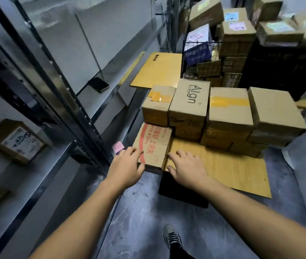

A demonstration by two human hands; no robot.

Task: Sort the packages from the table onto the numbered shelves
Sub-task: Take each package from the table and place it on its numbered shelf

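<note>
A cardboard box with red print [155, 144] lies at the near left corner of the low wooden table [223, 169]. A pink note [118, 146] sticks out at its left side. My left hand [126, 165] reaches onto the box's left edge, fingers on its top and thumb at its near edge. At the box's right side, my right hand [185, 167] rests with spread fingers on the table. Behind stand several plain boxes, one marked Align [191, 101].
Metal shelves [58, 101] run along the left, holding a labelled box [15, 141] and a dark flat item [99, 84]. A wire basket [197, 58] and stacked parcels fill the back right. A yellow board [157, 70] lies behind the boxes. My shoe [171, 236] stands on grey floor.
</note>
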